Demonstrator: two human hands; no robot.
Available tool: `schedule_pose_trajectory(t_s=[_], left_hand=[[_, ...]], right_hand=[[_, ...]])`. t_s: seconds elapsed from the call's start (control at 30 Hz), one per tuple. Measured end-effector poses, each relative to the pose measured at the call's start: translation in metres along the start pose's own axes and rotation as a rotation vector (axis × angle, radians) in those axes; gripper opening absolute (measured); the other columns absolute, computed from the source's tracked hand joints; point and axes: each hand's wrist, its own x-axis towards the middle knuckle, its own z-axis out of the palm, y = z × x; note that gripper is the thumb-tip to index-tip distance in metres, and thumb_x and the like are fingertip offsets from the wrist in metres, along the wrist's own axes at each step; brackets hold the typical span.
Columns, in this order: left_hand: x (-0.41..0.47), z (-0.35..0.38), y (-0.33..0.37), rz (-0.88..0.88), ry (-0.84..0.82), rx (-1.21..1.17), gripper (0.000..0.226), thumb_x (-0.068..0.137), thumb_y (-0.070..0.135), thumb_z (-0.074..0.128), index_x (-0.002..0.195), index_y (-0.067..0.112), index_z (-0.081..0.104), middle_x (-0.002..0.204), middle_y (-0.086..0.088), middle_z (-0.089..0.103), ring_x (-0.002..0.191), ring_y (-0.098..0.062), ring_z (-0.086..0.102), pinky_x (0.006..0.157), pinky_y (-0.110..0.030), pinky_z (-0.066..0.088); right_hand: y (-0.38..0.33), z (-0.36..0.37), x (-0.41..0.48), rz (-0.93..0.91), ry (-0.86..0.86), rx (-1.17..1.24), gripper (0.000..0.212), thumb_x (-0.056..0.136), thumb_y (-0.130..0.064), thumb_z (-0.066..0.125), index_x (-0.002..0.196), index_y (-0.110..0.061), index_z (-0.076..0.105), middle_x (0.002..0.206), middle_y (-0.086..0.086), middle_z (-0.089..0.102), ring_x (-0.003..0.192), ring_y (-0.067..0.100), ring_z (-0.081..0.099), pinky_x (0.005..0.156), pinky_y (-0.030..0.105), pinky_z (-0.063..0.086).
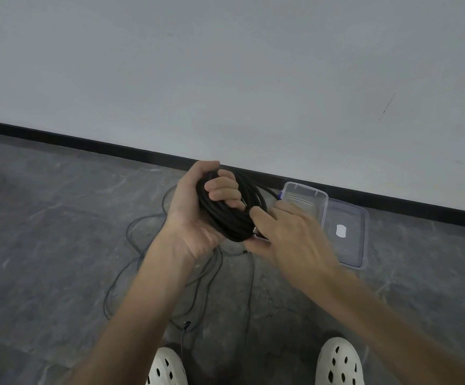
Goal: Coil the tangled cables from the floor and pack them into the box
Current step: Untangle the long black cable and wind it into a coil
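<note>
Left hand (195,215) grips the black cable coil (225,218); right hand (287,240) pinches its loose end. If that end slips, loops could spring open before reaching the clear plastic box (305,187) just behind the coil.

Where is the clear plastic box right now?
In the head view, the clear box sits on the floor right of centre, near the baseboard, behind the right hand, with its lid flat beside it.
</note>
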Motion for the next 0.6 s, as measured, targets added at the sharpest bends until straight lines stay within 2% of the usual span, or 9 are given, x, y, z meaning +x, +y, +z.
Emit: schedule_pose_trajectory(t_s=[0.13,0.27,0.3,0.37,0.43,0.53,0.6], left_hand=[[-0.0012,0.0008,0.0000,-0.029,-0.039,-0.013,0.021,0.091,0.027,0.047,0.072,0.019,0.046,0.042,0.009,0.043,0.035,-0.005,0.042,0.046,-0.017,0.038],[-0.0013,0.0008,0.0012,-0.071,-0.040,-0.047,0.023,0.093,0.028,0.046,0.072,0.020,0.044,0.040,0.009,0.043,0.032,-0.005,0.043,0.043,-0.017,0.039],[-0.0016,0.0006,0.0012,-0.078,-0.035,-0.056,0.024,0.094,0.028,0.046,0.072,0.019,0.045,0.040,0.009,0.044,0.032,-0.005,0.044,0.042,-0.017,0.040],[-0.0023,0.0003,0.0014,-0.083,-0.013,-0.042,0.024,0.095,0.029,0.045,0.073,0.019,0.044,0.040,0.008,0.044,0.032,-0.005,0.044,0.042,-0.018,0.041],[-0.0024,0.0010,0.0018,-0.088,0.008,-0.025,0.024,0.095,0.030,0.045,0.073,0.019,0.044,0.041,0.008,0.044,0.034,-0.006,0.045,0.043,-0.019,0.043],[-0.0017,0.0029,0.0013,-0.084,0.038,-0.033,0.022,0.093,0.028,0.051,0.074,0.017,0.047,0.049,0.009,0.048,0.042,-0.006,0.050,0.048,-0.019,0.046],[-0.0016,0.0032,0.0001,-0.047,0.058,0.011,0.026,0.092,0.028,0.054,0.072,0.011,0.053,0.057,0.003,0.055,0.052,-0.011,0.059,0.052,-0.022,0.052]], right_hand=[[-0.0010,-0.0003,0.0001,0.034,-0.004,0.034,0.039,0.063,-0.023,0.088,0.083,-0.003,0.060,0.052,0.000,0.056,0.052,0.019,0.055,0.055,0.023,0.043],[-0.0047,-0.0030,-0.0017,0.079,-0.058,0.052,0.076,0.066,-0.032,0.085,0.127,-0.005,0.049,0.059,-0.002,0.064,0.059,0.015,0.060,0.062,0.025,0.051],[-0.0048,-0.0031,-0.0022,0.063,-0.068,0.054,0.076,0.067,-0.031,0.084,0.131,-0.005,0.050,0.059,-0.001,0.063,0.058,0.016,0.059,0.063,0.026,0.052],[-0.0037,-0.0017,-0.0027,0.021,-0.075,0.053,0.055,0.068,-0.028,0.085,0.115,-0.005,0.065,0.054,0.000,0.060,0.052,0.016,0.054,0.059,0.026,0.051],[-0.0015,-0.0009,-0.0008,0.003,-0.084,0.048,0.038,0.066,-0.026,0.086,0.094,-0.006,0.069,0.051,-0.001,0.057,0.047,0.015,0.052,0.056,0.021,0.044],[0.0017,-0.0017,0.0014,0.030,-0.124,0.068,0.033,0.064,-0.028,0.085,0.084,-0.007,0.069,0.047,0.000,0.056,0.044,0.017,0.051,0.056,0.019,0.031],[0.0042,-0.0041,0.0026,0.051,-0.172,0.099,0.036,0.065,-0.029,0.085,0.088,-0.006,0.070,0.049,0.002,0.058,0.046,0.019,0.054,0.054,0.020,0.032]])
